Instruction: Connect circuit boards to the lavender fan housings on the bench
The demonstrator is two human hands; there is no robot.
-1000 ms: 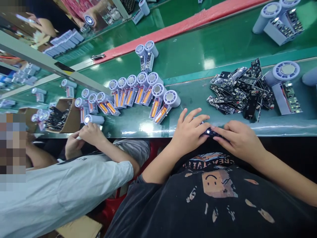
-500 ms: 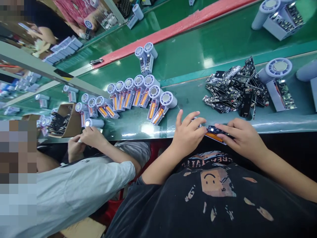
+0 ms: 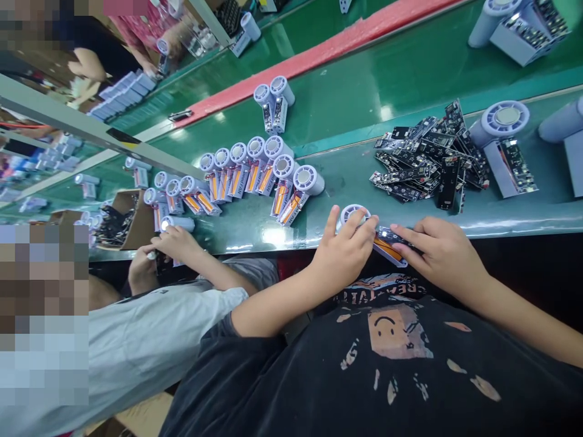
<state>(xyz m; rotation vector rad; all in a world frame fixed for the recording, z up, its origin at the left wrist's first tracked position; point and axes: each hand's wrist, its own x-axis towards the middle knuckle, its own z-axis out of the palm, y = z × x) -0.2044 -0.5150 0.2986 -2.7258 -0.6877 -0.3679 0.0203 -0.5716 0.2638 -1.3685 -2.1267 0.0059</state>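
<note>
My left hand (image 3: 344, 249) is closed around a lilac handheld fan (image 3: 353, 212) at the table's front edge. The fan's round head shows above my fingers, and its open handle with an orange strip inside points down to the right. My right hand (image 3: 444, 255) pinches the right end of a dark circuit board (image 3: 386, 234), thumb below and fingers above. The board lies along the open handle; whether it is seated inside cannot be made out. Beyond my right hand lies a heap of loose circuit boards (image 3: 428, 158).
Several open fans (image 3: 239, 170) stand in a row at the left, and two with boards (image 3: 274, 109) stand behind them. Another fan with a board (image 3: 512, 164) is right of the heap. A co-worker's hands (image 3: 170, 246) work near a cardboard box (image 3: 132, 224) of boards.
The fan in my left hand has tilted or shifted so that its round head shows more. The board has moved slightly left along the handle with my right hand.
</note>
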